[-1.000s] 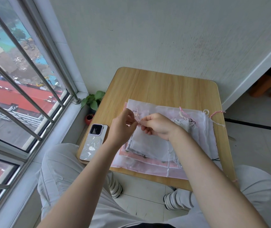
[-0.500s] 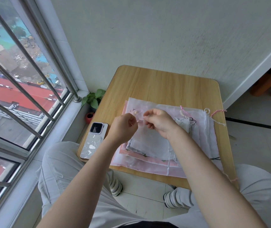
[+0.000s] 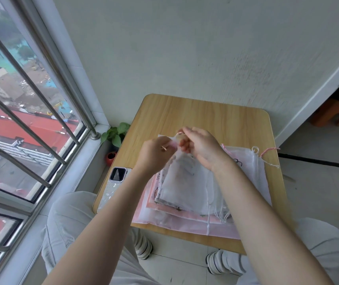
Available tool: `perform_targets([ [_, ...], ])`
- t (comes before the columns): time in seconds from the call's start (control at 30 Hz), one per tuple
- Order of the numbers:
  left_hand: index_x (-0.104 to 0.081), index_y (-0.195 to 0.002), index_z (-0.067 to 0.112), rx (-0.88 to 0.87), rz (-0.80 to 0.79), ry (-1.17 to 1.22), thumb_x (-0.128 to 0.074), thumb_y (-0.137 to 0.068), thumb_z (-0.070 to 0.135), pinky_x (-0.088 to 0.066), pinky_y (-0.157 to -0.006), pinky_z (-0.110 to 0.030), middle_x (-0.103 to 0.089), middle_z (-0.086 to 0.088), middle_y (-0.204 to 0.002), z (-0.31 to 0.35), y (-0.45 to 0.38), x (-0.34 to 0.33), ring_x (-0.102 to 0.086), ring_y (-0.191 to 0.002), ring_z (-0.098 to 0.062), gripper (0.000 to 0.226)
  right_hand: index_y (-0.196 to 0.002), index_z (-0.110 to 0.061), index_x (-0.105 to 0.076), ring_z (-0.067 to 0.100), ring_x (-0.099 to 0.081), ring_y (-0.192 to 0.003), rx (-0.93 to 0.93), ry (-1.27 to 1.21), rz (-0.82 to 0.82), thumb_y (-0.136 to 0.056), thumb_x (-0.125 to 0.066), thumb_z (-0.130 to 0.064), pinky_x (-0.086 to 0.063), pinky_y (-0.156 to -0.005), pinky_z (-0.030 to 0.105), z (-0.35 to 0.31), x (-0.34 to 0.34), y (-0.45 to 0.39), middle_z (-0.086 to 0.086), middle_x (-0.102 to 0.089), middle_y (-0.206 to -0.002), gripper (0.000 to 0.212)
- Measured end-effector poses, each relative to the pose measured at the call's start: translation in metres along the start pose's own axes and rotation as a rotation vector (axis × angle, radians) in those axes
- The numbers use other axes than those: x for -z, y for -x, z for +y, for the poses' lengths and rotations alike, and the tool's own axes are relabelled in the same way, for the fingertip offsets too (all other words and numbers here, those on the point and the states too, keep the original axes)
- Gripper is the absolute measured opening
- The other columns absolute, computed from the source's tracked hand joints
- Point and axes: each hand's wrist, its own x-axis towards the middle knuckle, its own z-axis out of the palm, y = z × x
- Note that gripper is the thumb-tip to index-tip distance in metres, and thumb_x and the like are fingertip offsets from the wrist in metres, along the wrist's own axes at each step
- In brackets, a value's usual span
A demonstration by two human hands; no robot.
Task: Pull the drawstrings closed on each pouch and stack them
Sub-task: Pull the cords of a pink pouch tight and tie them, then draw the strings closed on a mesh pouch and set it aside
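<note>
A pile of sheer white and pink drawstring pouches lies on the small wooden table. The top white pouch is lifted at its far end. My left hand pinches the pouch's mouth from the left. My right hand is raised just above and to the right, its fingers curled round a thin pink drawstring at the pouch's top. Loose pink and white cord ends trail off the pile's right side.
A phone in a pale case lies at the table's left front edge. A small potted plant stands on the floor by the barred window. The wall runs behind the table. My knees sit under the front edge.
Both hands have moved away from me and upward, lifting the pouch's mouth off the pile. The right hand now sits higher than the left, with the drawstring drawn out between them.
</note>
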Motion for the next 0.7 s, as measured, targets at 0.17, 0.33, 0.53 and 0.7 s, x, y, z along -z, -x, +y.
perform_targets([
  [0.17, -0.064, -0.104, -0.001, 0.381, -0.092, 1.008, -0.061, -0.094, 0.013, -0.056, -0.067, -0.029, -0.067, -0.010, -0.088, 0.014, -0.040, 0.014, -0.065, -0.072, -0.019, 0.017, -0.084, -0.019, -0.062, 0.028, -0.061, -0.089, -0.200, -0.022, -0.022, -0.092, -0.053, -0.056, -0.047, -0.074, 0.034, -0.007, 0.033, -0.021, 0.006, -0.063, -0.091, 0.039],
  [0.33, -0.061, -0.118, -0.002, 0.695, -0.291, 0.922, -0.065, -0.091, 0.019, -0.053, -0.059, -0.024, -0.061, -0.009, -0.087, -0.006, -0.075, -0.014, -0.060, -0.070, -0.017, 0.034, -0.089, -0.011, -0.061, 0.017, -0.069, -0.060, -0.450, -0.278, -0.090, -0.098, -0.053, -0.023, -0.053, -0.051, 0.023, 0.008, 0.051, -0.039, 0.007, -0.071, -0.075, 0.017],
  [0.53, -0.059, -0.122, -0.003, 0.708, -0.256, 0.868, -0.063, -0.094, 0.016, -0.049, -0.050, -0.020, -0.063, -0.009, -0.083, 0.006, -0.132, -0.043, -0.063, -0.060, -0.013, 0.034, -0.092, -0.004, -0.060, 0.016, -0.057, -0.058, -0.362, -0.166, 0.168, -0.096, -0.055, -0.005, -0.048, -0.048, 0.021, -0.009, 0.066, -0.090, 0.007, -0.059, -0.074, 0.007],
  [0.7, -0.039, -0.145, 0.012, 0.563, -0.218, 0.541, -0.064, -0.092, 0.017, -0.059, -0.071, -0.032, -0.064, -0.013, -0.116, 0.016, -0.168, -0.052, -0.066, -0.085, -0.023, 0.059, -0.118, -0.003, -0.061, 0.030, -0.064, -0.105, -0.202, 0.229, 0.302, -0.089, -0.063, -0.005, -0.050, -0.099, 0.043, -0.030, 0.090, -0.121, 0.015, -0.066, -0.113, 0.029],
])
